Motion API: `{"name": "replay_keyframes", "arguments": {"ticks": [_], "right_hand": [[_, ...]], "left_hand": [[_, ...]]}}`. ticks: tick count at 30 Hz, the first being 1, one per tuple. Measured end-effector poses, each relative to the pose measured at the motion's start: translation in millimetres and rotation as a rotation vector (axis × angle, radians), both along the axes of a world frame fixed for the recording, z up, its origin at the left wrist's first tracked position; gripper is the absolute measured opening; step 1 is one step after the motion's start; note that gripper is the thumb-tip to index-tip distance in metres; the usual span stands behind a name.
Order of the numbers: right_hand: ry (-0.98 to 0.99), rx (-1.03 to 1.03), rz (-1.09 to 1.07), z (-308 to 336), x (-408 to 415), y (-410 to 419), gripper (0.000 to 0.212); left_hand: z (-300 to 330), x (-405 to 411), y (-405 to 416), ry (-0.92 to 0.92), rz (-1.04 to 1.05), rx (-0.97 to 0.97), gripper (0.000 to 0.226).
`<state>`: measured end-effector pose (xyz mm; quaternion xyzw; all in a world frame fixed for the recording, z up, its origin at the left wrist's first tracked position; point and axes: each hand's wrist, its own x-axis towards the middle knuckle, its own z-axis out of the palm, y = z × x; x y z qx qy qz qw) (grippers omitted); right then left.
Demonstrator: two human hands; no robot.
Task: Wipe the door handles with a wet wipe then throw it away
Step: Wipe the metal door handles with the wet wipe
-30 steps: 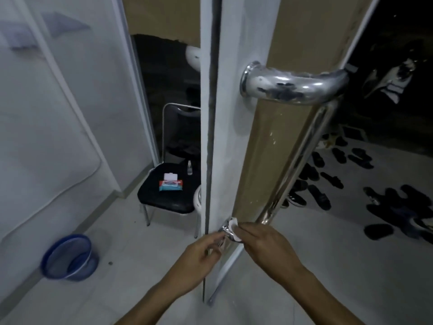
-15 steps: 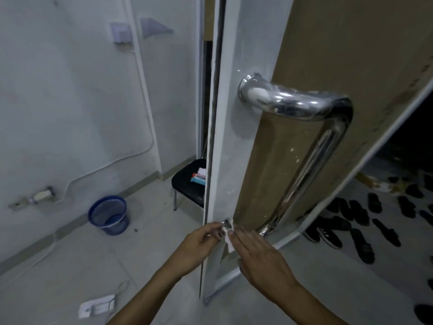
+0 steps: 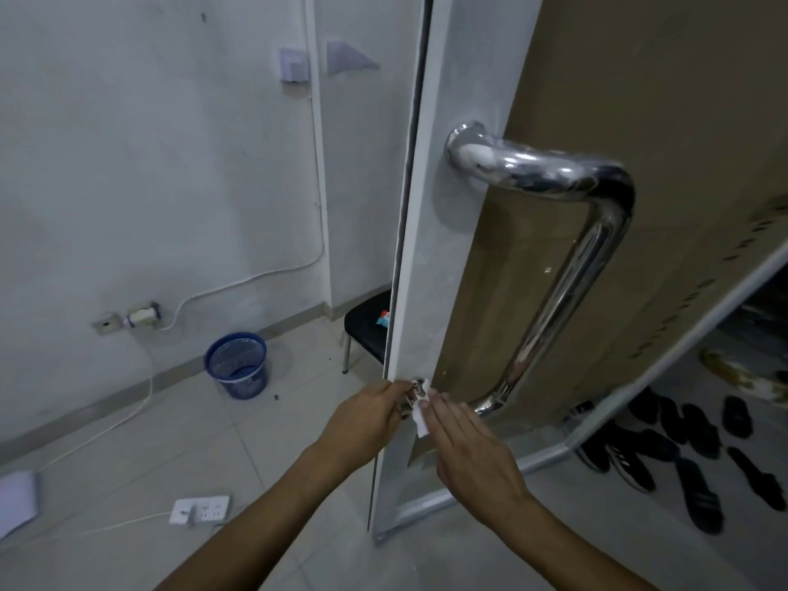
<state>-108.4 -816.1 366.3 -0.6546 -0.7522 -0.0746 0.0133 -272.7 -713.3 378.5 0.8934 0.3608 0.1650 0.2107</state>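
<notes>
A long chrome pull handle (image 3: pixel 567 266) runs down the door (image 3: pixel 435 249), which stands edge-on in front of me. Low on the door's edge sits a small metal lock knob (image 3: pixel 417 388). My left hand (image 3: pixel 366 420) pinches that knob from the left side of the door. My right hand (image 3: pixel 473 450) lies with straight fingers against the door's face and presses a small white wet wipe (image 3: pixel 422 418) to the knob area. The handle's lower foot (image 3: pixel 490 403) is just right of my fingertips.
A blue mesh waste bin (image 3: pixel 236 364) stands on the tiled floor by the left wall. A black chair (image 3: pixel 366 330) with a wipes pack (image 3: pixel 383 318) peeks out behind the door. A power strip (image 3: pixel 198 510) and cables lie on the floor. Several shoes (image 3: pixel 682 445) are spread at right.
The view has swung left, bringing the wall, bin and power strip into sight, and the chair has slid mostly behind the door. Both hands stay at the knob with the wipe.
</notes>
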Motion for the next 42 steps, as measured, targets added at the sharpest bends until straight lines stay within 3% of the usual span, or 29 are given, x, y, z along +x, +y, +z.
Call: {"name": "replay_keyframes", "arguments": {"ticks": [6, 12, 17, 26, 33, 42], "right_hand": [[0.065, 0.005, -0.074, -6.0, -22.4, 19.9, 0.087], [0.069, 0.054, -0.161, -2.9, -19.8, -4.9, 0.081], [0.132, 0.069, -0.234, -7.5, -38.8, 13.9, 0.087], [0.09, 0.078, -0.263, -7.0, -31.5, -15.0, 0.089], [0.149, 0.095, -0.375, -12.7, -57.1, 20.4, 0.088], [0.115, 0.136, -0.413, -8.9, -32.1, -6.8, 0.067]], "left_hand": [[-7.9, -5.8, -0.6, -0.119, -0.053, 0.033, 0.042], [-23.1, -14.6, -1.4, -0.171, -0.069, 0.303, 0.034], [-30.8, -20.0, 4.6, -0.156, -0.082, 0.414, 0.059], [-45.2, -19.8, 18.1, -0.081, -0.129, 0.433, 0.063], [-45.8, -18.8, 18.0, -0.145, -0.176, 0.384, 0.068], [-42.2, -17.2, 12.3, -0.226, -0.175, 0.309, 0.079]]}}
